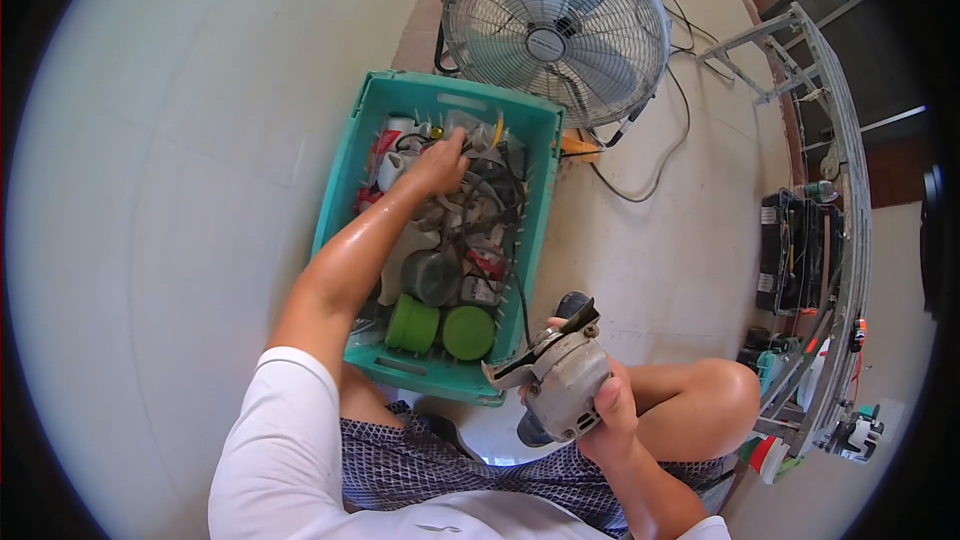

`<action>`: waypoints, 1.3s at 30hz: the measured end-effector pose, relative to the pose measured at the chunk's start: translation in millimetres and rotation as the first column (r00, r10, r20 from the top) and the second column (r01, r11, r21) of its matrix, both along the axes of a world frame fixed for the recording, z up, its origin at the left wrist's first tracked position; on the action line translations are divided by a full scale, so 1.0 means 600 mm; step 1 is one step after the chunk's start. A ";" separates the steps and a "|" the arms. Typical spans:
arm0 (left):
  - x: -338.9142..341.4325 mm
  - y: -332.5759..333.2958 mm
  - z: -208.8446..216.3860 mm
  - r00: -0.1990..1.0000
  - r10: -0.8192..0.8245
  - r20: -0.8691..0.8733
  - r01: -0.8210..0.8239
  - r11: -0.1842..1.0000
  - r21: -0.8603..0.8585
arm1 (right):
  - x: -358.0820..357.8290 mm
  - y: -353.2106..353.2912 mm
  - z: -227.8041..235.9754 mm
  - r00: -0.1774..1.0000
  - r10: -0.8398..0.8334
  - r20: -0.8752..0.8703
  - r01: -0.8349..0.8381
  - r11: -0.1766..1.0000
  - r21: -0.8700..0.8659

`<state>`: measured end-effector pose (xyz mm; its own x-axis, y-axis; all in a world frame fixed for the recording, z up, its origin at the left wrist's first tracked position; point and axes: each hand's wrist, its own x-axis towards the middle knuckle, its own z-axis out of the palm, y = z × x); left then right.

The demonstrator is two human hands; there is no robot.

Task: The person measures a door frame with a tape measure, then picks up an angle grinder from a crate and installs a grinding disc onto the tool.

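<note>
My right hand (615, 418) grips an angle grinder (570, 388) with a worn grey metal gear head and a guard, held above my lap near the crate's close right corner. A dark cord runs between the grinder and the crate. My left hand (438, 170) reaches into the far part of a teal plastic crate (541, 200), its fingers curled down among the jumbled contents. What those fingers hold, if anything, is hidden. Around them lie white bottles (392, 168), a yellow strip (498, 130) and tangled dark cables (500, 180). Two green round containers (468, 332) sit at the crate's near end.
A large floor fan (555, 35) stands just beyond the crate, with its cable (665, 175) looping over the pale floor. To the right, a metal ladder (850, 170) rises beside black bins (785, 250). My bent bare leg (700, 400) is near the grinder.
</note>
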<state>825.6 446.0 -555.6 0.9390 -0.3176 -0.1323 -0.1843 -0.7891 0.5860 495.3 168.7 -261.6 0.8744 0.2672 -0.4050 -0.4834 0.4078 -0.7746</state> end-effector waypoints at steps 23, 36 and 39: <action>-0.360 0.085 0.407 0.781 -0.191 -0.594 -0.442 0.503 -0.743 | 0.023 0.029 -0.009 0.989 0.126 -0.080 -0.109 0.976 0.189; -0.451 0.060 0.636 0.999 -0.029 0.034 0.042 0.853 -0.520 | 0.033 0.032 -0.018 0.969 0.248 -0.011 -0.231 0.916 0.327; -0.470 0.043 0.659 0.999 0.013 0.045 0.010 0.879 -0.477 | 0.019 0.032 -0.022 0.977 0.213 -0.028 -0.190 0.916 0.352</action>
